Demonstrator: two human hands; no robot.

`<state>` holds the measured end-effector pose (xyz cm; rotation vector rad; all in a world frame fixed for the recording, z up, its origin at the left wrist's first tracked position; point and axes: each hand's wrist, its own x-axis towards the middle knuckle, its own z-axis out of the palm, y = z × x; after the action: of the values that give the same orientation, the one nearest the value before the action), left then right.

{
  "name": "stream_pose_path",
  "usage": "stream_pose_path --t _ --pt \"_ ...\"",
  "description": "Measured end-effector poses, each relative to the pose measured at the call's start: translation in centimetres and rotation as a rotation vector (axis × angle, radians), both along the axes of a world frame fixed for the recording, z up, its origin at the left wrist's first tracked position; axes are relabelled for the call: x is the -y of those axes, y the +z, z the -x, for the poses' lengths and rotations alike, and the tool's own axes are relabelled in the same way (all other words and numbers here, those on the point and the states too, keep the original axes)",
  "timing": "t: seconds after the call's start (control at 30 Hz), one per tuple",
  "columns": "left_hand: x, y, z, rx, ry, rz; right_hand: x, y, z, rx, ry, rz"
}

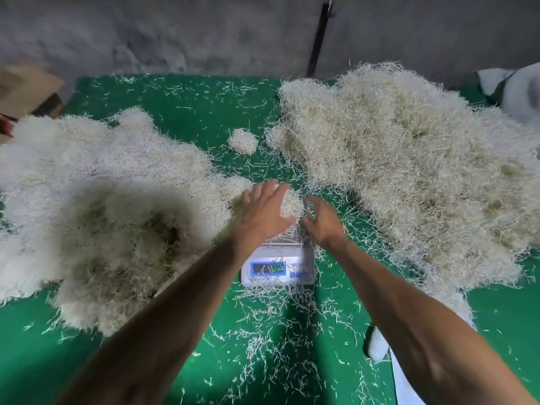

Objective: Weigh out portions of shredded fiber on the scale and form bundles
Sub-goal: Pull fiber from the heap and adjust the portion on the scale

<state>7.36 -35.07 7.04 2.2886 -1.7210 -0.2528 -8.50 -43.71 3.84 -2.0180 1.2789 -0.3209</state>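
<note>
1. The clump of fiber (292, 204) could shed strands off the scale (279, 266) as it is gathered, because it is loose and springy and both hands press it only from the sides; a portion that spills would no longer match what was weighed.
2. Stray strands already lie across the scale's display (268, 268), so a misread weight is a fair risk.
3. The big left pile (96, 206) reaches almost to the scale, and the clump could snag or pick up extra fiber from it if it is dragged that way.
4. The left hand (264, 213) lies against the left side of the clump with fingers straight and close together, thumb stretched along the near edge.
5. The right hand (323, 222) cups the clump's right side with fingers curled and slightly apart; whether the fingertips dig into the fiber I cannot tell, as the strands hide them.
6. The clump sits on the scale's platform, between the two hands, near the middle of the green table (190, 100).
7. It looks pale cream, thin and wiry, tangled into a rounded tuft like the small bundle (242, 140) lying farther back, with the yellower right pile (409, 165) beyond.
</note>
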Motion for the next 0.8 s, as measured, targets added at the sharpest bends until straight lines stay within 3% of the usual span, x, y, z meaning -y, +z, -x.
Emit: stream_pose_path --t 0.17,0.33,0.4,0.47,0.57,0.67,0.73,0.8 --pt "4.5 -2.4 -0.8 0.006 -0.024 -0.398 3.2 -1.8 -1.4 -0.152 0.198 0.109" --pt "5.9 -3.7 -1.4 0.104 -0.047 -0.364 6.3 -2.2 -1.3 -0.205 0.350 0.195" --pt "5.3 -4.0 -2.3 -0.015 -0.079 -0.220 8.3 -2.1 -0.2 -0.192 0.280 0.170" --pt "4.2 -4.1 -3.7 -0.120 -0.072 -0.081 10.7 -1.7 1.9 -0.090 0.049 0.074" --pt "3.3 -3.6 -5.5 -0.189 0.038 -0.107 14.3 -1.0 6.4 -0.025 -0.296 -0.043" --pt "3.0 -3.2 -6.2 -0.256 0.127 -0.108 16.5 -0.6 9.9 0.021 -0.480 -0.018" --pt "3.0 -2.9 -5.9 -0.272 0.146 -0.075 16.7 -0.4 10.5 0.016 -0.470 -0.006" --pt "3.2 -2.7 -5.1 -0.299 0.123 -0.043 15.7 0.1 9.8 -0.038 -0.289 -0.003"
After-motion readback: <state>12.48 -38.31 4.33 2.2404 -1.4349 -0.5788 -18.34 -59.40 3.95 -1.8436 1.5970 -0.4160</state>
